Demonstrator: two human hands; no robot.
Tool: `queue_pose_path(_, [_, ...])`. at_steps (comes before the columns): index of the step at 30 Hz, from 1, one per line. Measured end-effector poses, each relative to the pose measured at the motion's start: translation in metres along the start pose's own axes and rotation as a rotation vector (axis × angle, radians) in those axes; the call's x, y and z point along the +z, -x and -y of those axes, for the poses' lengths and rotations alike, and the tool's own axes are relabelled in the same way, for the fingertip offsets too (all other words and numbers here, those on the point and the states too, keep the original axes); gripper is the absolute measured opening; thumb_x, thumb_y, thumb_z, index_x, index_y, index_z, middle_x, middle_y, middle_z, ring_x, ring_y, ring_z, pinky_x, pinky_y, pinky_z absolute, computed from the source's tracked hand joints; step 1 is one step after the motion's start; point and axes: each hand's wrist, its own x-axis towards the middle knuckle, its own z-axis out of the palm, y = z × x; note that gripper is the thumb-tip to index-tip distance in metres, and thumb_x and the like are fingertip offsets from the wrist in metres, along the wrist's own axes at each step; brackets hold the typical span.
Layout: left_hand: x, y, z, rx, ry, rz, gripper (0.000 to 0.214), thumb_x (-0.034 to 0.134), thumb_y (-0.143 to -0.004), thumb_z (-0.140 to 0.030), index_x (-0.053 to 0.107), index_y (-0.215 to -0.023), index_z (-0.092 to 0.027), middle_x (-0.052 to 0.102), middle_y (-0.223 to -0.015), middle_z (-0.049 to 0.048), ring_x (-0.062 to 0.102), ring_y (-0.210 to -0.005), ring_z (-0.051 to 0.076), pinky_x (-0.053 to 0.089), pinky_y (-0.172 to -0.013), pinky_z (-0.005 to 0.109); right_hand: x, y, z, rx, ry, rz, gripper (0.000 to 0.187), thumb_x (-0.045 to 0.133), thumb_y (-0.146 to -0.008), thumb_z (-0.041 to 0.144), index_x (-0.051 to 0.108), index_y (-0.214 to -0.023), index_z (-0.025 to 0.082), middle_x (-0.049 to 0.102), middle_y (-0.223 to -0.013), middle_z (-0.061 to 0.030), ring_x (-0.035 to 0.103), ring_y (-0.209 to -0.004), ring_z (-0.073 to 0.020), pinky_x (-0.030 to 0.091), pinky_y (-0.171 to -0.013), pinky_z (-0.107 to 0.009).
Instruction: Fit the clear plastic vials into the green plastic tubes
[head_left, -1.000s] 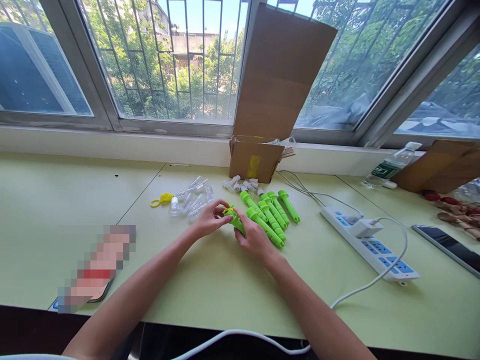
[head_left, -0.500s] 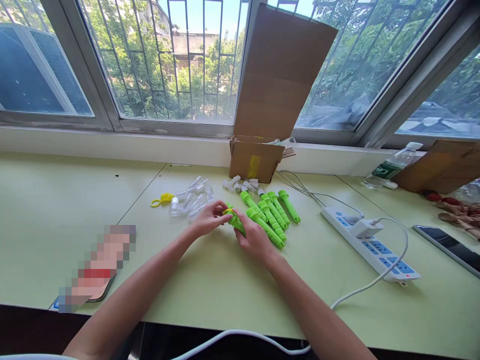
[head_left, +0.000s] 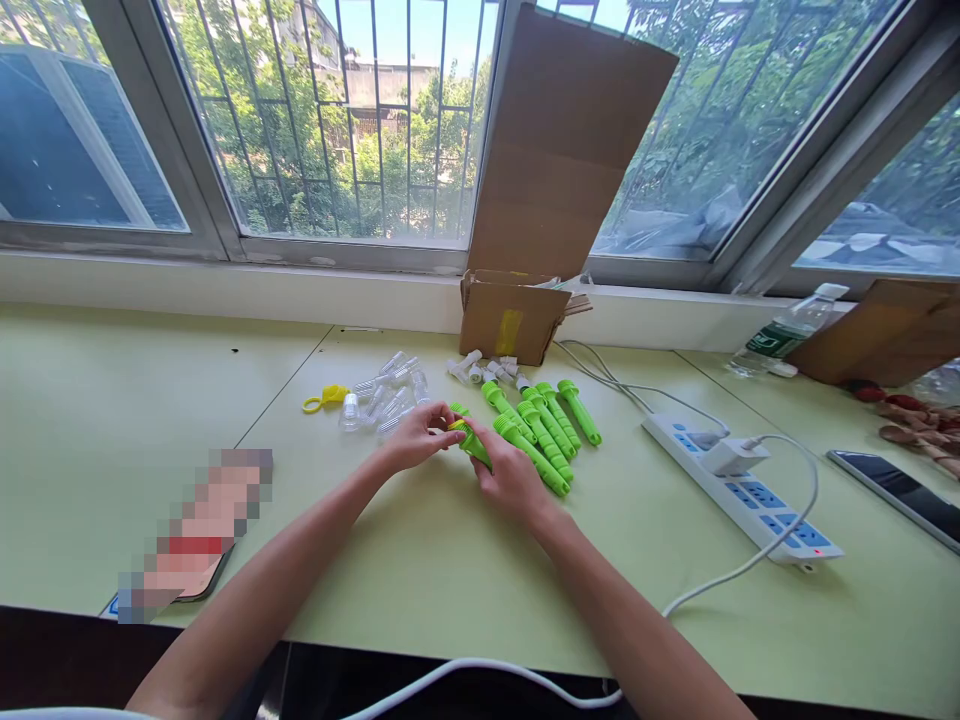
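Note:
My right hand is wrapped round a bright green plastic tube with a ribbed top. At the tube's top end, my left hand has its fingertips closed on a small yellow ring; fingers partly hide it. Several similar green tubes lie just beyond my right hand. Beyond the left one is a heap of clear ribbed plastic caps. A yellow piece with a ring rests to their left. Small white parts are scattered behind the tubes.
A cardboard box with a tall raised flap stands against the window sill. To the right are a power strip with cables, a phone and a plastic bottle. A blurred-out phone lies at the left front.
Both hands stay nearly in place on the green tube. The left fingertips have shifted slightly at the yellow ring, which now shows less.

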Motion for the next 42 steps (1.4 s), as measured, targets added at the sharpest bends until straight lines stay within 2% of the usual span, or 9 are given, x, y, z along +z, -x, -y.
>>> queue_pose_path(3, [0.001, 0.000, -0.001, 0.010, -0.021, -0.019, 0.033, 0.067, -0.075, -0.042, 0.050, -0.076, -0.015, 0.061, -0.093, 0.0055, 0.060, -0.074, 0.012, 0.051, -0.062, 0.026, 0.000, 0.000, 0.001, 0.015, 0.010, -0.005, 0.066, 0.048, -0.080, 0.011, 0.033, -0.143, 0.025, 0.062, -0.122, -0.0069, 0.063, -0.099, -0.0229, 0.051, -0.084, -0.034])
queue_pose_path(13, [0.004, -0.005, 0.011, 0.036, -0.069, -0.076, 0.034, 0.068, -0.074, -0.043, 0.049, -0.076, -0.016, 0.063, -0.082, 0.0036, 0.061, -0.073, 0.013, 0.052, -0.065, 0.028, 0.001, 0.000, -0.001, 0.038, 0.018, -0.025, 0.068, 0.049, -0.079, 0.010, 0.033, -0.143, 0.026, 0.061, -0.124, -0.0072, 0.064, -0.096, -0.0234, 0.051, -0.082, -0.034])
queue_pose_path(26, [0.009, -0.005, 0.006, 0.090, -0.215, -0.186, 0.032, 0.069, -0.073, -0.045, 0.051, -0.073, -0.017, 0.063, -0.071, 0.0008, 0.061, -0.066, 0.014, 0.052, -0.062, 0.028, 0.002, -0.001, -0.003, 0.063, 0.020, -0.045, 0.065, 0.049, -0.081, 0.011, 0.034, -0.142, 0.027, 0.062, -0.124, -0.0068, 0.065, -0.094, -0.0231, 0.050, -0.081, -0.033])
queue_pose_path(35, [0.008, -0.003, 0.001, 0.133, -0.250, -0.118, 0.028, 0.064, -0.078, -0.041, 0.052, -0.075, -0.017, 0.061, -0.074, -0.0003, 0.060, -0.067, 0.011, 0.054, -0.063, 0.025, 0.000, -0.001, 0.000, 0.081, 0.025, -0.005, 0.066, 0.047, -0.082, 0.013, 0.032, -0.144, 0.026, 0.064, -0.119, -0.0071, 0.064, -0.097, -0.0234, 0.050, -0.083, -0.033])
queue_pose_path(39, [0.010, -0.001, -0.002, 0.180, -0.327, -0.074, 0.021, 0.059, -0.082, -0.039, 0.057, -0.083, -0.018, 0.061, -0.079, 0.0009, 0.061, -0.069, 0.011, 0.056, -0.066, 0.026, 0.001, -0.001, -0.002, 0.102, 0.037, 0.000, 0.064, 0.047, -0.082, 0.013, 0.035, -0.144, 0.026, 0.067, -0.112, -0.0072, 0.065, -0.095, -0.0236, 0.050, -0.083, -0.033])
queue_pose_path(42, [0.011, -0.001, -0.004, 0.179, -0.358, -0.055, 0.020, 0.057, -0.083, -0.038, 0.058, -0.089, -0.019, 0.063, -0.084, 0.0016, 0.062, -0.072, 0.013, 0.056, -0.067, 0.027, 0.002, -0.002, -0.004, 0.116, 0.019, -0.013, 0.066, 0.048, -0.081, 0.012, 0.033, -0.144, 0.027, 0.066, -0.116, -0.0069, 0.065, -0.096, -0.0237, 0.050, -0.084, -0.033])
